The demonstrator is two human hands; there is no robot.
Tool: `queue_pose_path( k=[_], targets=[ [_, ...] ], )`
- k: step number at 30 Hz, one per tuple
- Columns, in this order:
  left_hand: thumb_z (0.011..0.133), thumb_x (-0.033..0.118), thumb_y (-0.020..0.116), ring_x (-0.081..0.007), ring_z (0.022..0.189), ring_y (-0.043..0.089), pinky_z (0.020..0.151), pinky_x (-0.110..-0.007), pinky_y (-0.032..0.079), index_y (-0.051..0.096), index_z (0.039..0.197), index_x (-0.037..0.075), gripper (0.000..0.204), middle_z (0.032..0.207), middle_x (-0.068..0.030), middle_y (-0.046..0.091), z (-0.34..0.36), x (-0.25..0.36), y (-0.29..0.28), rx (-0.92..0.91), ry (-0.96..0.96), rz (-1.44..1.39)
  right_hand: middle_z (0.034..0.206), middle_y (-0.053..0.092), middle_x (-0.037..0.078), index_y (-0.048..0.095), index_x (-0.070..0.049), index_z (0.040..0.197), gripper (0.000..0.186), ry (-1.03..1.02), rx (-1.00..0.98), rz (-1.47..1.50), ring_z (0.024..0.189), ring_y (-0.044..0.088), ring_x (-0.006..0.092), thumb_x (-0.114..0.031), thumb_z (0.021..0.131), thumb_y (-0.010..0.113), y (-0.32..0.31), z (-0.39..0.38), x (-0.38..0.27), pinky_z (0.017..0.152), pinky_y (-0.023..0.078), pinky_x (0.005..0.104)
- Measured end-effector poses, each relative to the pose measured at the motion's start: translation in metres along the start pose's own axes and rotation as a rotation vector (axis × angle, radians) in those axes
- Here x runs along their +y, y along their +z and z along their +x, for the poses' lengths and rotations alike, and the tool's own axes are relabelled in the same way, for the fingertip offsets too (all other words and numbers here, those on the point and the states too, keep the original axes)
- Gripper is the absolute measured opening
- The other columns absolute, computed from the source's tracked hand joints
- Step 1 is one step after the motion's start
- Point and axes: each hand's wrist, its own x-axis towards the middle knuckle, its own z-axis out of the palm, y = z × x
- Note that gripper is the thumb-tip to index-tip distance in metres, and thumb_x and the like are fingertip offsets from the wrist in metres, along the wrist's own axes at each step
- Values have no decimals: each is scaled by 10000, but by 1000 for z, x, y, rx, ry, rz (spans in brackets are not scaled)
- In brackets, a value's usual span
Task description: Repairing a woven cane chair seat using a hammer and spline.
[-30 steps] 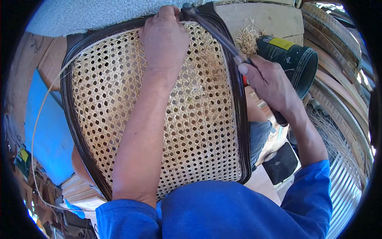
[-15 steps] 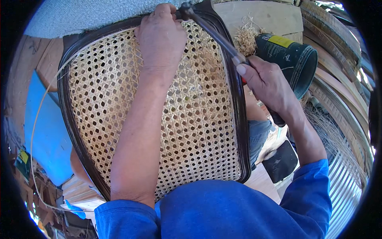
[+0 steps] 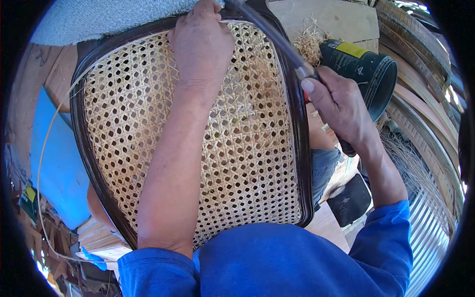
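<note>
A panel of woven cane (image 3: 252, 148) in a dark wooden frame (image 3: 303, 163) lies tilted in front of my body. My left hand (image 3: 204, 52) rests over the far part of the cane, its fingers curled at the frame's far rail; what they pinch is hidden. My right hand (image 3: 341, 104) grips a hammer (image 3: 277, 42) by its dark handle, right of the frame. The metal shaft slants up and left toward the far rail near my left fingers, and its head runs to the picture's top edge. A thin cane strand (image 3: 43, 148) loops out from the frame's left side.
Light blue fabric (image 3: 109, 20) borders the far rail. At the right stand a dark green bucket (image 3: 356, 62) on its side, curly shavings (image 3: 310, 44), stacked wooden strips (image 3: 420, 109) and loose fibres (image 3: 410, 153). A blue sheet-like piece (image 3: 59, 168) lies at the left.
The hammer's head has gone up and away to the top edge, and my right hand has shifted slightly right. My left hand stays at the far rail, and the panel has barely moved.
</note>
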Motion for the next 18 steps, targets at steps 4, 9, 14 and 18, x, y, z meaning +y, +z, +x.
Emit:
queue_pose_path(
  k=[4, 9, 14, 18],
  targets=[
    [824, 74, 555, -265, 877, 666, 808, -413, 495, 625, 1036, 86, 224, 907, -71, 697, 0, 1, -1, -12, -26, -63, 597, 488, 58, 542, 9, 846, 376, -11, 44, 87, 565, 489, 107, -346, 970, 539, -1, -4, -2, 513, 419, 294],
    [819, 65, 559, -261, 850, 672, 810, -408, 506, 627, 1038, 83, 230, 894, -76, 696, 0, -2, 2, 28, 42, -47, 596, 493, 37, 528, 0, 834, 392, 7, -6, 18, 516, 465, 80, -367, 971, 533, 4, 0, 9, 466, 404, 269],
    [824, 82, 560, -277, 877, 666, 830, -408, 504, 624, 1043, 66, 228, 912, -87, 696, -1, 0, -2, -12, -26, -87, 597, 503, 48, 532, 6, 830, 397, -30, 37, 70, 525, 482, 90, -366, 970, 533, 2, -4, 4, 478, 412, 272],
    [824, 88, 560, -279, 879, 667, 831, -410, 504, 626, 1040, 66, 227, 906, -87, 696, 1, 2, -1, -30, -29, -51, 593, 489, 28, 524, 2, 846, 392, -58, -11, -103, 517, 468, 71, -367, 979, 519, 6, 4, 14, 464, 403, 254]
  ],
)
